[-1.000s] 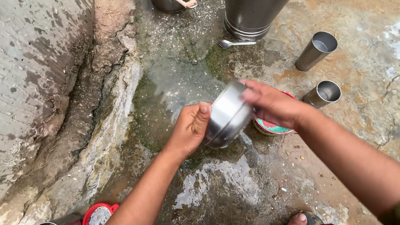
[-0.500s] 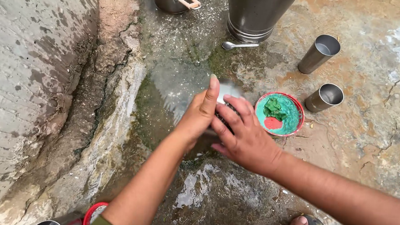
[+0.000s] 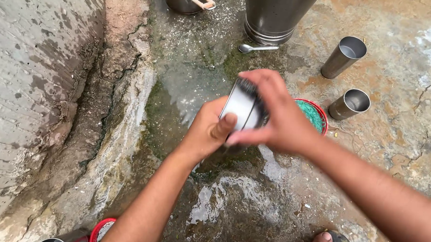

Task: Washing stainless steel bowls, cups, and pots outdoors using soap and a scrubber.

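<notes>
Gripping a steel bowl [image 3: 240,107], both hands hover near the red dish [image 3: 319,116].

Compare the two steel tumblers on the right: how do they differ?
The far tumbler looks taller and slimmer; the near tumbler looks shorter and squatter. The far tumbler stands well clear of the red-rimmed soap dish, while the near tumbler sits close beside it. Both are plain steel, empty as far as can be seen, open mouths toward the upper right, standing on wet concrete, untouched by either hand.
</notes>
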